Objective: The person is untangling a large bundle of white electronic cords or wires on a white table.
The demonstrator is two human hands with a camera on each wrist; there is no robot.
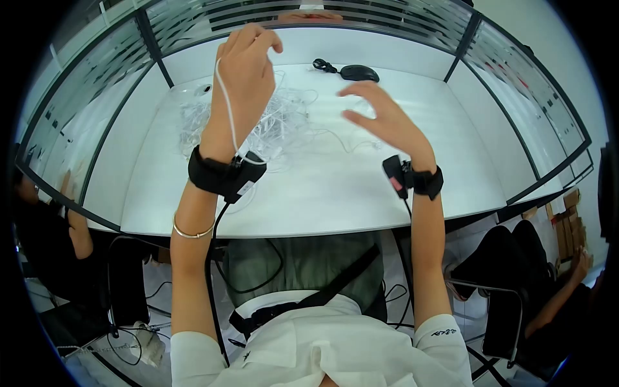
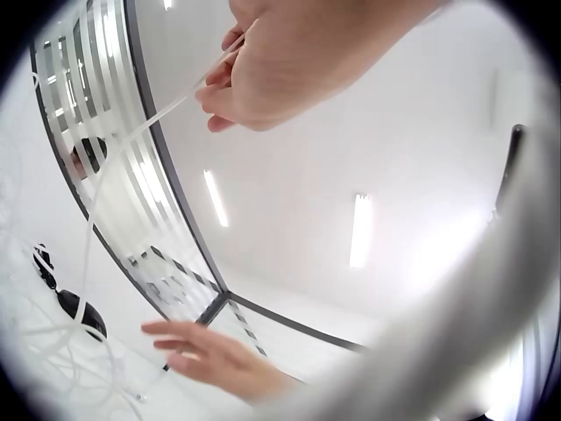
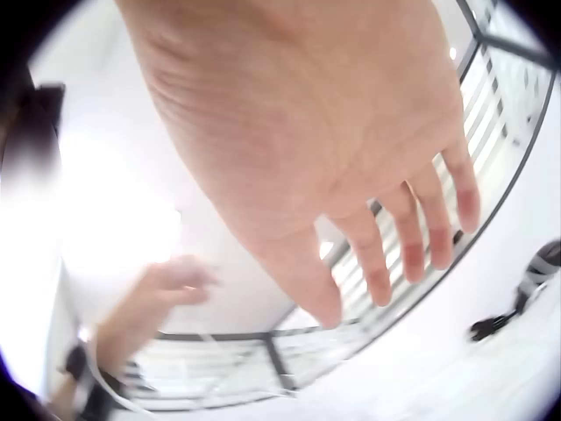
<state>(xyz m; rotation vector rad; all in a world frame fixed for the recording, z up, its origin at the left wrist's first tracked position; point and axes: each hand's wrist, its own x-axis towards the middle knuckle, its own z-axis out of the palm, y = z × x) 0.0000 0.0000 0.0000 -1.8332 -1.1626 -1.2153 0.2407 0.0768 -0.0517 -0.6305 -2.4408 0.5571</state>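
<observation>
Left hand: fingers clamped on a white cord leading toward the tangled heap, ten o'clock on the tabletop. Right hand: fingers apart, unloaded. Draw slowly; steady snagged strands right-handed.

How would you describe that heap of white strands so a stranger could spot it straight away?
Find the broad white desk. On its left half, partly hidden in the head view by the raised left hand, lies a loose heap of thin white strands. Its pale, messy tangle sets it apart from the solid black mouse farther back.
</observation>
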